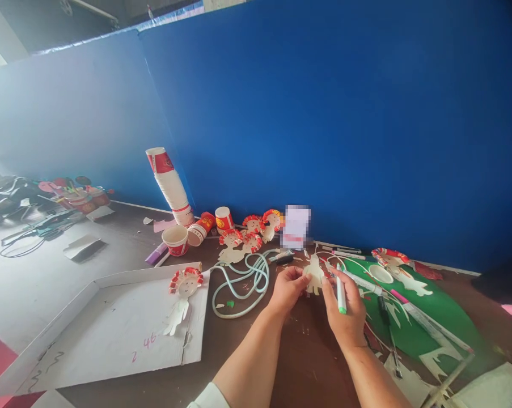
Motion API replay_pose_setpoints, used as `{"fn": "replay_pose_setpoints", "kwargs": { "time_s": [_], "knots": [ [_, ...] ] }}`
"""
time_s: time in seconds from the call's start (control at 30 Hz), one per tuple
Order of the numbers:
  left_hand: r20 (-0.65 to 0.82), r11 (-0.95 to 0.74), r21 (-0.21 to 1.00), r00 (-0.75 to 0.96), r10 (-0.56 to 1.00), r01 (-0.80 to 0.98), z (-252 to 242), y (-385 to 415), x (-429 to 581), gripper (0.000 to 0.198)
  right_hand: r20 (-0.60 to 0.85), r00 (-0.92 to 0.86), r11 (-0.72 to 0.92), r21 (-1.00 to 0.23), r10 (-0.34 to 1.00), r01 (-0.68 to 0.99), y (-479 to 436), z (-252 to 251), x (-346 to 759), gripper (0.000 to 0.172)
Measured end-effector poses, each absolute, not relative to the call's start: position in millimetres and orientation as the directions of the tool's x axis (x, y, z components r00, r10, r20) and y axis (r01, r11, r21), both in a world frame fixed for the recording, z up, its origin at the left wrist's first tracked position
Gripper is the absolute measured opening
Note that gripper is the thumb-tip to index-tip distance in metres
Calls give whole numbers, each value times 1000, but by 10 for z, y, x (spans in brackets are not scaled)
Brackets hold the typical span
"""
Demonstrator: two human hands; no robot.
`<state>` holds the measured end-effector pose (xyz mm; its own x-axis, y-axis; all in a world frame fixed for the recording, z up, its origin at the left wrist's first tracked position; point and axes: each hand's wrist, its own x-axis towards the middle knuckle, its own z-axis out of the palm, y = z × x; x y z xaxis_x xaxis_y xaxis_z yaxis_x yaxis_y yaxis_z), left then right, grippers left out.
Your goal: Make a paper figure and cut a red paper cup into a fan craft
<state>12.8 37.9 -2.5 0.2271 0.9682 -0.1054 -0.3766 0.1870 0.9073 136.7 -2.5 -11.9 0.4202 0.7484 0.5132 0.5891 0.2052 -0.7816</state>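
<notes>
Over the brown table, a small cream paper cut-out figure [314,275] is pinched at its left edge by the thumb and fingers of my left hand [287,290]. My right hand [346,313] is closed around a white marker [341,286] with a green end pointing down toward me. The thumb of that hand also touches the right edge of the cut-out. Close behind my hands are a black marker cap or pen piece [284,259] and a coiled pale-green cord [259,277].
To the left, a white cardboard tray [123,334] holds a paper doll [186,283] with a red fringed head. Stacked paper cups [173,190] lean by the blue partition [324,124]. Green paper [438,306], markers and scraps lie right; more dolls [252,225] lie behind.
</notes>
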Motion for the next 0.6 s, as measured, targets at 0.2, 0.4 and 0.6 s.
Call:
{"fn": "replay_pose_setpoints", "kwargs": {
  "time_s": [0.2, 0.4, 0.6],
  "knots": [
    [-90, 163, 925, 221, 971, -343, -23, 363, 136, 42, 543, 404, 222, -758, 736, 614, -20, -115, 1373, 34],
    [0, 35, 973, 148, 989, -230, -71, 302, 168, 30, 563, 377, 263, -750, 735, 607, -15, -132, 1389, 35],
    [-27, 26, 997, -16, 1000, -79, -69, 160, 123, 19, 553, 368, 261, -754, 748, 603, -25, -143, 1398, 41]
  ]
}}
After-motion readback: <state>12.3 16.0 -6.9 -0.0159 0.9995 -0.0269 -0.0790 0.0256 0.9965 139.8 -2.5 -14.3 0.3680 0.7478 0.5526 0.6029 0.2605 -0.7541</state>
